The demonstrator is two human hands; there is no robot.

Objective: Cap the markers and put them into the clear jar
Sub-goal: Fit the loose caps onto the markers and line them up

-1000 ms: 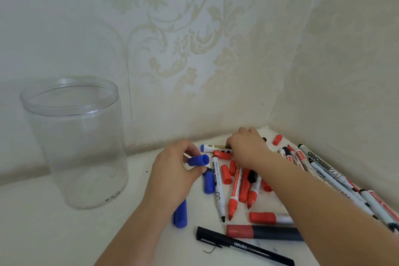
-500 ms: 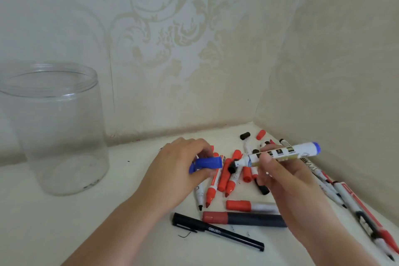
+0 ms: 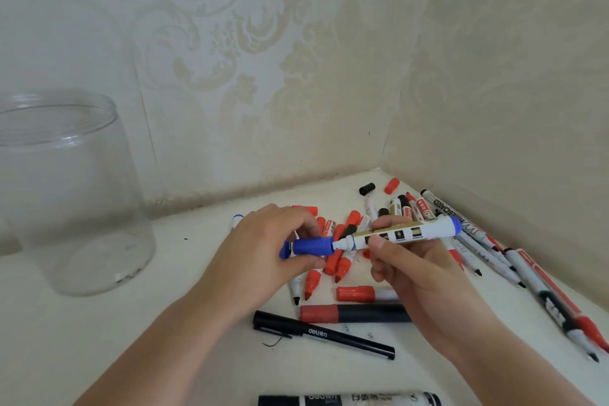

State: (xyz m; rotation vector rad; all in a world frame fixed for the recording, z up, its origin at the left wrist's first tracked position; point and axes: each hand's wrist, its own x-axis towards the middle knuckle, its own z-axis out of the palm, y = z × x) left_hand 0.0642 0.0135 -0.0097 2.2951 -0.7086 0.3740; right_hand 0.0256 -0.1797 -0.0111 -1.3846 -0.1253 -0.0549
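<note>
My left hand (image 3: 263,250) pinches a blue cap (image 3: 311,246) between thumb and fingers. My right hand (image 3: 412,269) grips a white marker with a blue end (image 3: 405,234), held level above the table. The marker's tip sits right at the mouth of the blue cap. The clear jar (image 3: 66,194) stands upright and open at the far left, with nothing in it. Under and behind my hands lies a heap of red, black and white markers and loose caps (image 3: 342,250).
A black Deli pen (image 3: 324,334) and a red-capped dark marker (image 3: 352,313) lie in front of the heap. Several long whiteboard markers (image 3: 494,250) lie along the right wall. Another black marker (image 3: 349,400) shows at the bottom edge. Walls meet in a corner behind.
My right hand lifted the blue-ended marker out of the heap and brought its tip left to the blue cap, which my left hand has held throughout.
</note>
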